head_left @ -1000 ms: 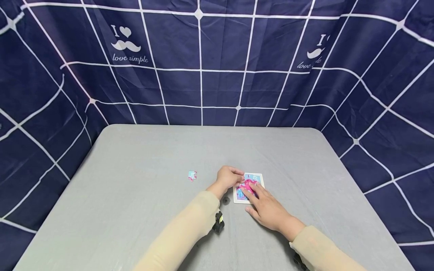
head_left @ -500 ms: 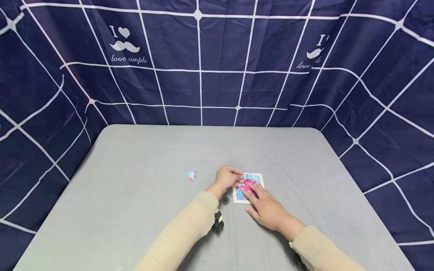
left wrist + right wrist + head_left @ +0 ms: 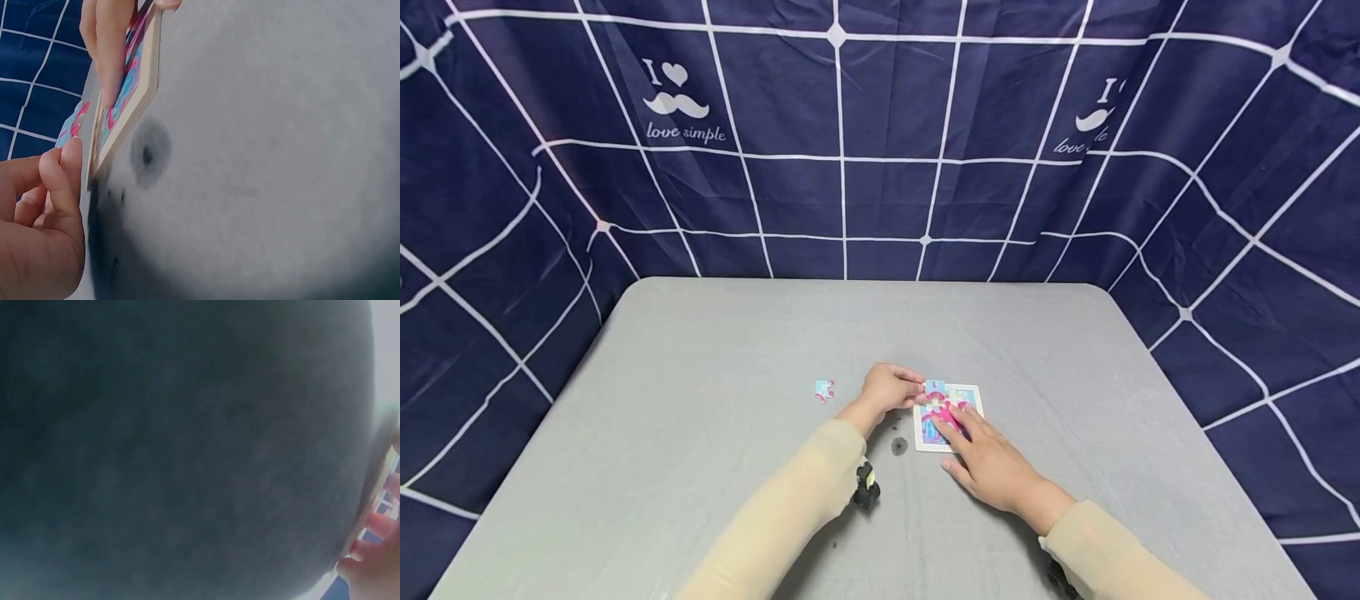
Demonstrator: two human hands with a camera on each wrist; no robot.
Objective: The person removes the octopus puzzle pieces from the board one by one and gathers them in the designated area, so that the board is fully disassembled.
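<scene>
A small picture puzzle in a white-edged tray (image 3: 929, 447) lies on the table, its image pink and light blue. My left hand (image 3: 886, 390) pinches a light-blue and pink jigsaw piece (image 3: 935, 388) between thumb and fingertips, above the tray's far left corner. In the left wrist view that puzzle piece (image 3: 73, 123) sticks up from the fingertips, beside the tray rim (image 3: 147, 75). My right hand (image 3: 992, 462) rests with spread fingers on the puzzle's near right part, covering some of it. At the right wrist view's edge, part of the right hand (image 3: 375, 556) shows.
Another loose jigsaw piece (image 3: 824, 389) lies on the grey table (image 3: 715, 375), left of the left hand. A dark round spot (image 3: 899, 446) marks the tabletop beside the tray. Dark blue curtains with white grid lines (image 3: 880, 200) hang behind and at both sides.
My left hand has drawn back slightly left, and the jigsaw piece in its fingers now shows raised at the tray's corner. The right hand stays in place on the puzzle.
</scene>
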